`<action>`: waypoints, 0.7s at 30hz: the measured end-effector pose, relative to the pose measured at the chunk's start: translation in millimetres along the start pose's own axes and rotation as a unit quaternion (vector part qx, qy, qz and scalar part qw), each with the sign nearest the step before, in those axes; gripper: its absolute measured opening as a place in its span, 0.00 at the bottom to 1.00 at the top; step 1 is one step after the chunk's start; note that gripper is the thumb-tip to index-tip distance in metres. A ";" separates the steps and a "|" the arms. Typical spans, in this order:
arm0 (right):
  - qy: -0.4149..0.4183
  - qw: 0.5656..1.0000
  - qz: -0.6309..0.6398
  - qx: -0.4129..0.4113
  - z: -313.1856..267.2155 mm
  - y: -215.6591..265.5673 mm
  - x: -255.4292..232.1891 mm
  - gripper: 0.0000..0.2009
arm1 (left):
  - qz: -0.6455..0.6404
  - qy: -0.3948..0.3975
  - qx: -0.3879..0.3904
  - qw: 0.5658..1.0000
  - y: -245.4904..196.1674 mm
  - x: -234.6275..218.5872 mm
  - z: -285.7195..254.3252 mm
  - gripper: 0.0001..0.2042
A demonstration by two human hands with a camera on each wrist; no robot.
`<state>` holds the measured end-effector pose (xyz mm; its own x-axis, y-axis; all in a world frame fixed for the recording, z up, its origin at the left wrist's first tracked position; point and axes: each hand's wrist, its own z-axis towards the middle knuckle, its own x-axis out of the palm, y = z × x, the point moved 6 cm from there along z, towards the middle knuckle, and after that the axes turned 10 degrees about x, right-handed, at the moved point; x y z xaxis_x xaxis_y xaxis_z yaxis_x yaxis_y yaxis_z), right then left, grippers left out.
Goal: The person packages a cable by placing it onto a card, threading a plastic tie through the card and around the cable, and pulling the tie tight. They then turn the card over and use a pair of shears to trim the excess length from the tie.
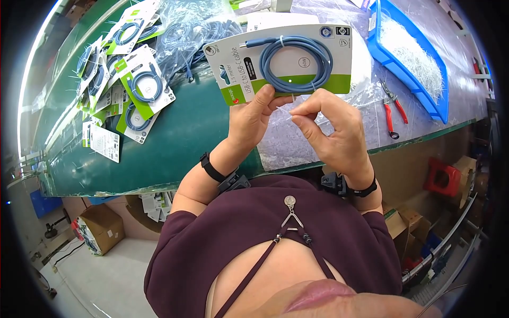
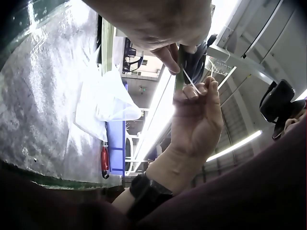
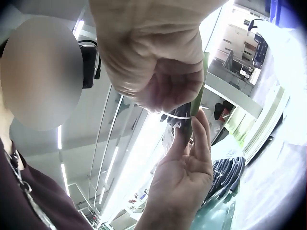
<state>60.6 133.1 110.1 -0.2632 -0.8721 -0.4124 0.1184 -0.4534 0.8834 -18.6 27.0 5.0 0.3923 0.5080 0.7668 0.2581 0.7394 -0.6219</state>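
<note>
My left hand point(image 1: 249, 121) grips the lower edge of a white and green cable card point(image 1: 233, 71), thumb on the printed front. A blue USB-C cable point(image 1: 325, 61) lies coiled on the card, a white tie around the coil at the top. With thumb and forefinger, my right hand point(image 1: 340, 131) pinches the end of a thin white cable tie point(image 3: 176, 116) at the card's bottom edge. In the left wrist view the cable tie point(image 2: 191, 81) stretches from the card's edge to the right fingertips point(image 2: 204, 88).
Several cards with blue cables point(image 1: 146, 87) lie piled at left on the green tabletop point(image 1: 180, 143). Behind them is a clear bag point(image 1: 196, 26) of coiled cables. Red-handled cutters point(image 1: 388, 114) lie at right, beside a blue tray point(image 1: 440, 108) full of white ties point(image 1: 411, 55).
</note>
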 end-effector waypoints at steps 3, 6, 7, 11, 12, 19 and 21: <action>-0.034 0.999 -0.026 0.009 -1.0 5.0 -2.8 0.05 | 0.019 0.008 0.019 1.000 -1.9 3.1 1.0 0.14; -0.091 0.993 -0.071 0.023 -1.6 7.5 -8.5 0.06 | 0.023 0.004 0.032 0.999 -1.3 3.6 1.7 0.15; -0.101 0.988 -0.117 0.001 -1.1 7.4 -8.9 0.06 | 0.022 0.004 0.032 0.999 -0.7 4.0 1.3 0.15; -0.121 0.965 -0.227 -0.053 2.3 8.9 -7.2 0.07 | 0.070 -0.015 0.051 0.996 -2.9 1.9 0.2 0.15; -0.119 0.960 -0.246 -0.064 3.1 9.9 -6.0 0.07 | 0.080 -0.005 0.062 0.995 -4.7 3.0 0.7 0.15; -0.115 0.953 -0.275 -0.056 5.2 11.1 -2.3 0.08 | 0.123 0.026 0.087 0.988 -8.2 6.1 -1.2 0.15; -0.112 0.951 -0.283 -0.056 5.3 11.3 -2.0 0.08 | 0.124 0.019 0.097 0.987 -9.6 6.5 -1.2 0.15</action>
<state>57.4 130.7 122.1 -0.5111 -0.4281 -0.7454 -0.0047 -0.8658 0.5004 -17.5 22.7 15.8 0.4556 0.6707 0.5854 -0.0234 0.6664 -0.7452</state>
